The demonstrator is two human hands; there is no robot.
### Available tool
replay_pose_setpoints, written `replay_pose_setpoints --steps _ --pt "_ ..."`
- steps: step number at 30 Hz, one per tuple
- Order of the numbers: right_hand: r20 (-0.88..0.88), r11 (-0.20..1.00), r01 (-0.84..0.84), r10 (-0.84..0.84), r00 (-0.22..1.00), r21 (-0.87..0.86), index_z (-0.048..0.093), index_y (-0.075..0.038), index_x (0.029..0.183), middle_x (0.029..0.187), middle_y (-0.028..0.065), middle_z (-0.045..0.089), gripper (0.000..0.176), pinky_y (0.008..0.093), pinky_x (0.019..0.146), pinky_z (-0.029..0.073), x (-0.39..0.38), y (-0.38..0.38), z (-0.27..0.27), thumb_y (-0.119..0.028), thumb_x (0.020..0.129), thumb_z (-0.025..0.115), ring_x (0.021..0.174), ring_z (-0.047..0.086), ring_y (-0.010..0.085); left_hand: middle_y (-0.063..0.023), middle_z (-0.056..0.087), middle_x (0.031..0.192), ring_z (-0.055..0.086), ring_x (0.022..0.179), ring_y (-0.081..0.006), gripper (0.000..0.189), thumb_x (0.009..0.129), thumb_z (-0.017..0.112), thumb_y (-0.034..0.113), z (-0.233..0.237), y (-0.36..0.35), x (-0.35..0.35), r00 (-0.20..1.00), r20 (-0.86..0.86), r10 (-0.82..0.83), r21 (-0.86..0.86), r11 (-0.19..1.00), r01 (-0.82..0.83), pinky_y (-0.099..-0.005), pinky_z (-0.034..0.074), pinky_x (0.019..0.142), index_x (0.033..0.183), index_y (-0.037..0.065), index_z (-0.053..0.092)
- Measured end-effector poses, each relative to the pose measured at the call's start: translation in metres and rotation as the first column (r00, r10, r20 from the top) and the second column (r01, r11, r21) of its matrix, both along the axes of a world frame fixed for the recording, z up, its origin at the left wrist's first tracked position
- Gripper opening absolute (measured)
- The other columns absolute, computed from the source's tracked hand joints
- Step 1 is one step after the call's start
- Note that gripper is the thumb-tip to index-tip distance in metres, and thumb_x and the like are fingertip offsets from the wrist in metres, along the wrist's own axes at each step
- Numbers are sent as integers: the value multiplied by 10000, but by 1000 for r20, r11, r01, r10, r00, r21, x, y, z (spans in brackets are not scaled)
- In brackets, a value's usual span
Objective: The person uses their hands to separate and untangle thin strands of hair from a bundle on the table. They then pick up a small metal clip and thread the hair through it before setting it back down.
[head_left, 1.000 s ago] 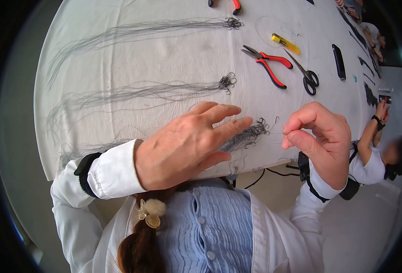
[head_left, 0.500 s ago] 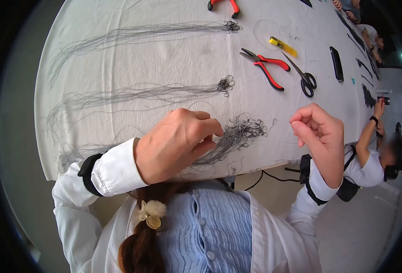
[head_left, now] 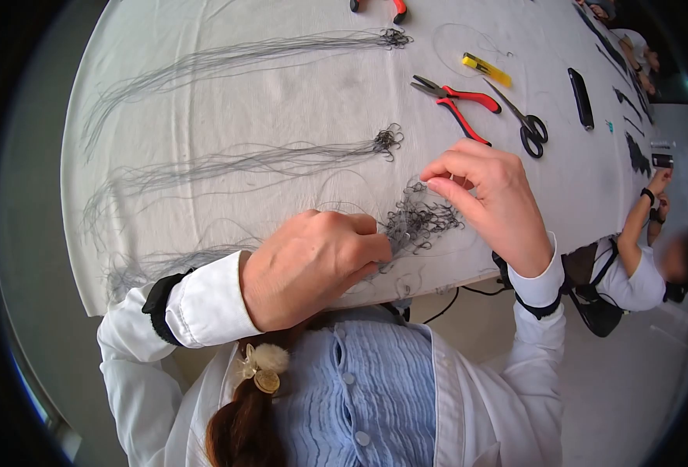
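In front of me lies a bundle of dark fish hooks (head_left: 429,219) tied to thin grey fishing lines, close to the table's near edge. My left hand (head_left: 313,265) is closed, its thumb and forefinger pinching the lines just left of the hooks. My right hand (head_left: 488,191) reaches over the bundle's upper right side, thumb and forefinger pressed together on a thin hooked line; its exact end is hard to make out. Farther up are a second hook bundle (head_left: 388,140) and a third hook bundle (head_left: 394,37), their lines trailing left.
Red-handled pliers (head_left: 456,103), a yellow cutter (head_left: 487,70) and black scissors (head_left: 530,131) lie beyond my right hand. A black phone-like object (head_left: 580,99) sits farther right. More red handles (head_left: 398,11) show at the top. Another person (head_left: 631,272) in white sits at the right side.
My right hand has moved left, from the right of the hooks to above them. My left hand has shifted slightly right and stays closed over the lines.
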State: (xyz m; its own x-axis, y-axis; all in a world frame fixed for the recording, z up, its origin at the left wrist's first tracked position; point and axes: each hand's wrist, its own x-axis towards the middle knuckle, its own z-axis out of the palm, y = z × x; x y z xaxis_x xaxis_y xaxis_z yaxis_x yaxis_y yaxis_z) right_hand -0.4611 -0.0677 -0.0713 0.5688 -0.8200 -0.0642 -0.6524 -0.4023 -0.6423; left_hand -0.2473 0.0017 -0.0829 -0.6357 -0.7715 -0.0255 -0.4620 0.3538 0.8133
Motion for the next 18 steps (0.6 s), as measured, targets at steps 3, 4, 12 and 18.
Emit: replay_pose_setpoints --steps 3,4,12,18 --pt "-116 996 -90 87 989 -20 638 16 818 692 86 556 92 261 533 423 6 -9 -5 -66 779 643 593 552 132 -103 577 747 599 665 -300 102 783 617 67 -2 0 0 1000 11 -16 5 1000 16 -377 474 589 873 18 617" --pt "-117 996 -93 90 989 -20 638 16 818 692 86 556 92 261 533 423 8 -12 -6 -66 779 643 593 552 132 -103 577 747 599 665 -300 102 783 617 67 -1 0 0 1000 10 -13 6 1000 13 -377 474 589 873 18 617" --pt "-190 979 -206 205 960 16 597 8 743 686 102 564 100 319 544 439 15 -17 -17 -54 720 672 602 579 219 -102 580 757 600 668 -303 111 768 626 68 -8 -1 4 997 39 -69 -4 998 70 -388 477 592 864 16 611" --pt "-175 974 -224 215 961 -33 560 -8 701 729 115 576 100 373 580 461 17 -11 -17 -43 713 653 666 590 300 -91 585 819 602 791 -275 124 718 654 41 -12 4 0 997 25 -70 -40 997 71 -371 488 639 836 27 619"
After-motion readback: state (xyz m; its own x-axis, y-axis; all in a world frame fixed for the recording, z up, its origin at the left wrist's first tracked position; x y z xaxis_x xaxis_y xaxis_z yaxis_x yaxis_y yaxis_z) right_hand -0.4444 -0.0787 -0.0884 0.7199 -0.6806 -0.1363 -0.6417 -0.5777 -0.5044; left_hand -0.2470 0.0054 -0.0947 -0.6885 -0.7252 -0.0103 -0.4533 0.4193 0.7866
